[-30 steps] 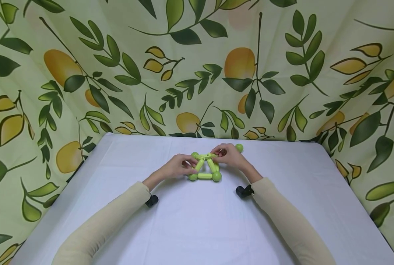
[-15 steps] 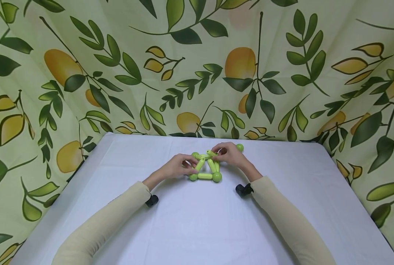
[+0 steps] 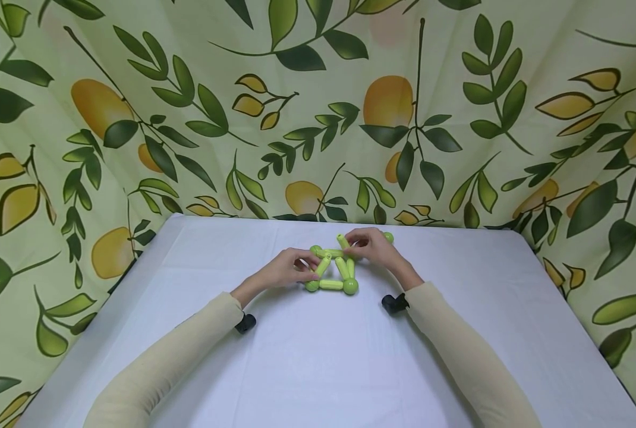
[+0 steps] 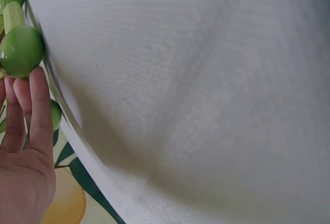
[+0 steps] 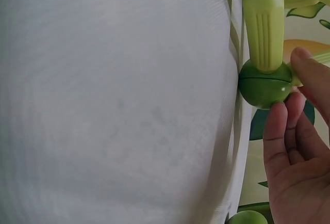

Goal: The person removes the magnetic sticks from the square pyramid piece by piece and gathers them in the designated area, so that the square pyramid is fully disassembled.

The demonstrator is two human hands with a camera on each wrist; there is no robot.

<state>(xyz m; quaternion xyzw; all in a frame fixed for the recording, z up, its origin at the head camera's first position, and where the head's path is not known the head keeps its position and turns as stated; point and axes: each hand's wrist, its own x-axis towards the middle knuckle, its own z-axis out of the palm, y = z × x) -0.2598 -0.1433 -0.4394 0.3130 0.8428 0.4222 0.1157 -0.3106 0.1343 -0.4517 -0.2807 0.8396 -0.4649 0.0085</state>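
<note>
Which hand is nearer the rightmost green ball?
Right. The right hand is immediately beside the ball; the left hand is farther left, at the green frame's left side.

I see a white-covered table (image 3: 318, 356) bearing a green ball-and-rod frame (image 3: 342, 268) near its far edge, with a green ball (image 3: 389, 237) closer to that edge.

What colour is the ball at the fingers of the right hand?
The ball is green, with a dark seam; it shows best in the right wrist view.
</note>
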